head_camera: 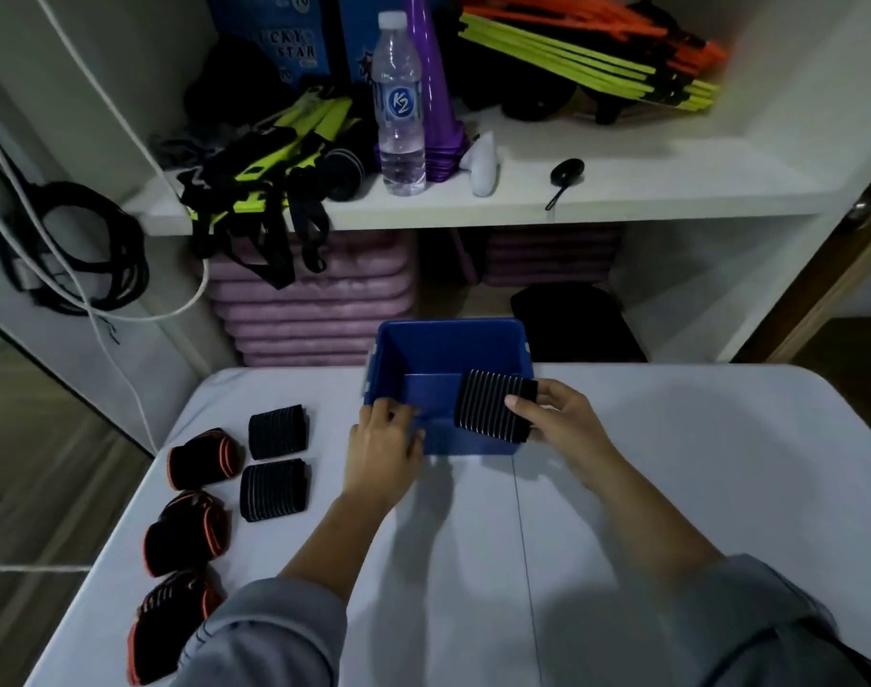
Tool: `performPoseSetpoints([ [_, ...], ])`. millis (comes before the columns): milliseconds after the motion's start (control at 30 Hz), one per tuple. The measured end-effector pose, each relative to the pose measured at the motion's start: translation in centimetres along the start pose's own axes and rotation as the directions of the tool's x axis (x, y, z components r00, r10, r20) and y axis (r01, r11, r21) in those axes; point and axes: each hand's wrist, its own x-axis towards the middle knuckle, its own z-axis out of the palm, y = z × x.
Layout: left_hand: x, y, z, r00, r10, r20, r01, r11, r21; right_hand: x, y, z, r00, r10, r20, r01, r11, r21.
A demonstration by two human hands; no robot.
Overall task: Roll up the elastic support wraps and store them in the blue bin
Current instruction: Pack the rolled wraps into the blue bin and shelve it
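Nearest, two grey sleeves (275, 632) are seen over a white table (473, 562).

On the table's left side, three black wraps with orange edges (185, 533) are laid in a row. Just beside them, nearer the middle, two black ribbed wraps (274, 489) are set down already rolled, one behind the other. They are well apart from both hands.

Further on, the left hand (386, 438) is placed on the near left corner of a blue plastic bin (448, 339). Its fingers are bent over the rim, its thumb is pressed on the front wall, and the bin is held that way.

To the right, a rolled black ribbed wrap with thin grey lines (490, 406) is held by the right hand (557, 419). The thumb is laid on the side of the roll that faces the person. The other fingers are curled round its right end. The left part of the roll sticks out past the fingers. The roll is held over the near right part of the bin, at the rim. Whether it touches the bin cannot be told.

Behind the table, a stack of purple mats (309, 300) is kept low down. Above it, on a white shelf (622, 181), a clear water bottle (399, 106) is stood upright beside a stack of purple cones (436, 91).
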Motion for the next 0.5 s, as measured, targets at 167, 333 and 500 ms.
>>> performPoseSetpoints([
  [167,4.8,-3.9,-0.6,0.997,-0.065,0.045,0.066,0.998,-0.019,5.7,-0.3,4.2,0.999,0.018,-0.026,-0.02,0.996,-0.084],
  [333,7.9,-7.1,1.2,0.977,-0.068,0.201,0.088,0.992,-0.092,10.3,1.9,6.9,0.999,0.036,0.012,-0.03,0.949,-0.315],
  [500,8.7,-8.9,2.7,0.971,0.02,0.237,0.016,0.989,-0.146,12.2,3.6,8.9,0.991,0.122,0.057,-0.091,0.919,-0.383],
])
